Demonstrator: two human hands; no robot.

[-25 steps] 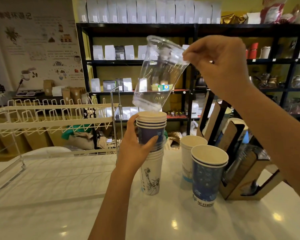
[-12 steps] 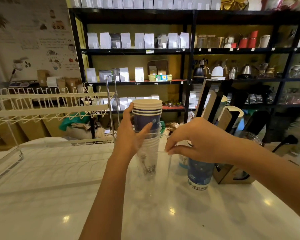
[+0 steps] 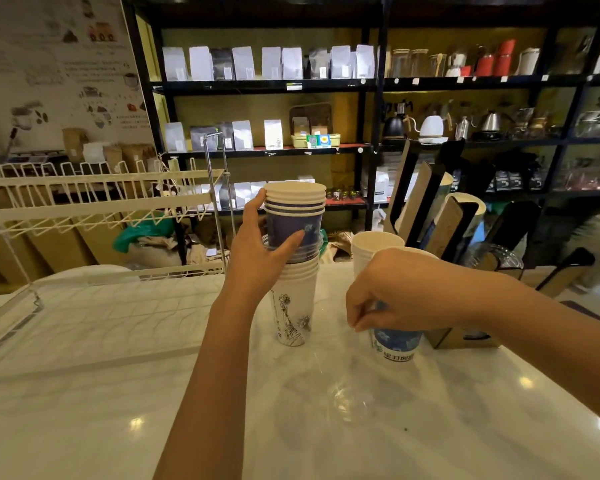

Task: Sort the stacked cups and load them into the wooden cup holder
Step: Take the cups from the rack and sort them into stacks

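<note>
I see a tall stack of blue and white paper cups [image 3: 293,268] on the white marble counter [image 3: 84,393]. My left hand [image 3: 257,258] grips its upper cups. To the stack's right, my right hand [image 3: 392,292] pinches empty fingertips, before the slotted wooden cup holder [image 3: 447,223].

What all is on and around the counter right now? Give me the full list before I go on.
mixed cup stack: one stack, blue cups above white, counter centre
blue cup: one, blue with white base, right of the stack
white cup: one, behind the blue cup
clear cup: one, transparent, near counter front, hard to make out
wooden cup holder: one, brown and black, counter right, cups in its slots
wire rack: one, white, left
shelves: black, behind, bags and kettles
left hand: grips the stack's blue cups
right hand: in front of the blue cup
</note>
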